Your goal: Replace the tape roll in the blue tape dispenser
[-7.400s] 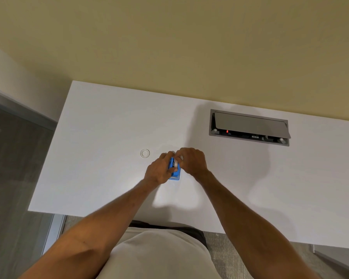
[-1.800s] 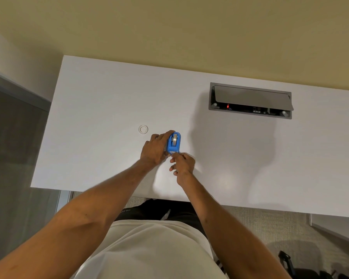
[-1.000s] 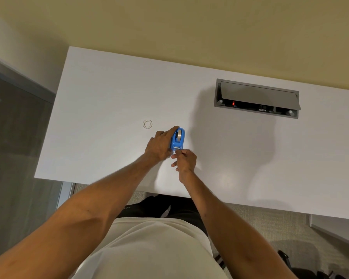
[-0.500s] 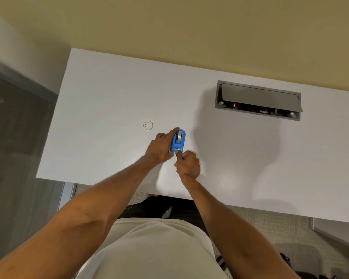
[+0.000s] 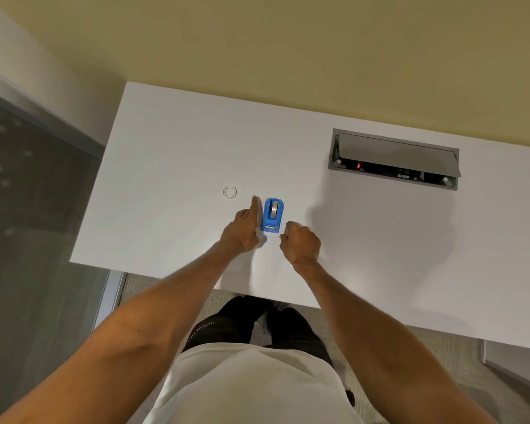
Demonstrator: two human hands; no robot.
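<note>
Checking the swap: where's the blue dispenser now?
The blue tape dispenser stands on the white desk, between the left hand and right hand.

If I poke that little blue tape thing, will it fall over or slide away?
The blue tape dispenser would probably slide rather than tip: it sits low on a flat base on the smooth white desk. It looks like hard plastic, so likely stiff. It is smaller than the left hand beside it, so probably light.
</note>
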